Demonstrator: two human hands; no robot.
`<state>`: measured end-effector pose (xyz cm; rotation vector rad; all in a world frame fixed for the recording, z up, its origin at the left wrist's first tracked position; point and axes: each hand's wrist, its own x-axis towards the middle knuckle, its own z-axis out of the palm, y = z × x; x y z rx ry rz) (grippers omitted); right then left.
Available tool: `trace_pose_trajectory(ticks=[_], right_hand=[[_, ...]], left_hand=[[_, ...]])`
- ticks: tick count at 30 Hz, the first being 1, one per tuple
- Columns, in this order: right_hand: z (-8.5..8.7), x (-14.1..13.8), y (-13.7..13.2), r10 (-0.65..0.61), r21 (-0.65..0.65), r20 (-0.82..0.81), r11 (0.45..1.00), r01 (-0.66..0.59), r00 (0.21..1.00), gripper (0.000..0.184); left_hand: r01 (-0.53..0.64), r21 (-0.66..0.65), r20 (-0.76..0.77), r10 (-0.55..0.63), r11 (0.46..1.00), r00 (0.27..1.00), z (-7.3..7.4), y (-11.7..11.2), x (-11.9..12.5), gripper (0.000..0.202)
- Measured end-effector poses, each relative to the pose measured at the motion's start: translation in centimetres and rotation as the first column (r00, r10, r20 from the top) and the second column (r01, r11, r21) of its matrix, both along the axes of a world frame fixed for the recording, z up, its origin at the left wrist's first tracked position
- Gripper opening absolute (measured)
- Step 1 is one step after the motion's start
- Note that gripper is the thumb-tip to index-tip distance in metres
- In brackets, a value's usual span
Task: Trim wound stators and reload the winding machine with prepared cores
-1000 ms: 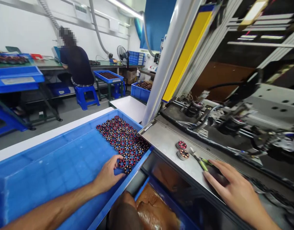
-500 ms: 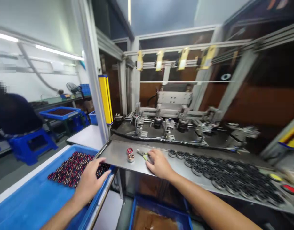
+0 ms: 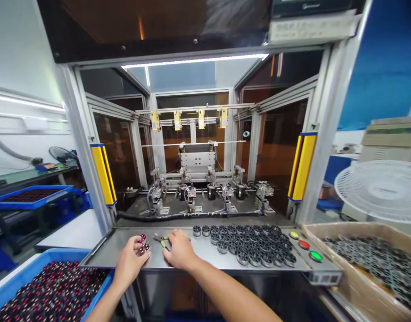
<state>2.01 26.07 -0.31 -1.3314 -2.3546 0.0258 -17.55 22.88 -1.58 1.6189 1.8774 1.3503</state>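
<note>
On the left part of the metal shelf sit two small wound motor stators, a front copper-and-dark stator (image 3: 144, 248) and a red one (image 3: 142, 237) just behind it. My left hand (image 3: 129, 261) has its thumb and fingers closed around the front stator, its fingertips close to the red one. A pair of small pliers (image 3: 163, 243) with green handles lies on the shelf, jaws pointing left. My right hand (image 3: 180, 249) is curled over the handle ends, hiding part of them.
Several black ring-shaped parts (image 3: 252, 241) stand in rows on the shelf's right side, beside push buttons (image 3: 304, 244). A blue bin (image 3: 56, 255) full of stators is at lower left. Machine fixtures (image 3: 192, 197) lie behind the shelf; a lined box (image 3: 353, 277) of metal parts stands right.
My left hand has moved from above the blue bin to the stators on the shelf and closed on one. My right hand stays at the pliers. The view has turned right.
</note>
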Motion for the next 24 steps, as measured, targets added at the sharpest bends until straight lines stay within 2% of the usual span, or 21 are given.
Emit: trace_pose_trajectory(ticks=[3,7,11,13,15,17,20,22,24], right_hand=[[0.0,0.1,-0.1,-0.037,-0.016,-0.040,0.999,0.037,0.999,0.028],[0.5,0.2,-0.1,-0.031,-0.040,-0.123,0.999,0.026,0.992,0.028],[2.2,0.7,-0.6,0.059,-0.065,-0.279,0.995,-0.080,0.959,0.029],[3.4,1.2,-2.0,0.130,-0.069,-0.393,0.983,-0.170,0.910,0.031],[4.3,2.1,-4.6,0.195,-0.085,-0.516,0.957,-0.276,0.834,0.030],[4.7,3.6,-8.4,0.236,-0.138,-0.622,0.906,-0.401,0.747,0.022],[4.4,5.9,-14.8,0.206,-0.255,-0.727,0.805,-0.535,0.656,0.034],[4.1,6.9,-18.3,0.058,-0.371,-0.818,0.707,-0.603,0.572,0.043],[3.8,7.2,-20.4,-0.122,-0.452,-0.864,0.616,-0.645,0.488,0.047]], left_hand=[[-0.067,0.008,0.039,0.066,0.998,0.997,0.6,-1.1,0.0,0.053],[-0.120,0.068,0.127,0.111,0.990,0.986,2.7,-4.2,-0.4,0.061],[-0.090,0.211,0.245,0.036,0.973,0.969,4.8,-9.6,1.3,0.063],[-0.077,0.284,0.271,-0.003,0.956,0.963,5.2,-12.7,3.1,0.060],[-0.063,0.350,0.291,-0.045,0.935,0.956,4.9,-15.6,5.1,0.060],[-0.031,0.434,0.303,-0.113,0.900,0.946,4.2,-18.0,7.0,0.063],[-0.028,0.536,0.337,-0.184,0.844,0.923,2.9,-20.5,9.6,0.065],[-0.030,0.569,0.368,-0.221,0.822,0.903,2.3,-21.4,11.0,0.062],[0.002,0.576,0.356,-0.254,0.818,0.899,1.9,-21.9,12.0,0.061]])
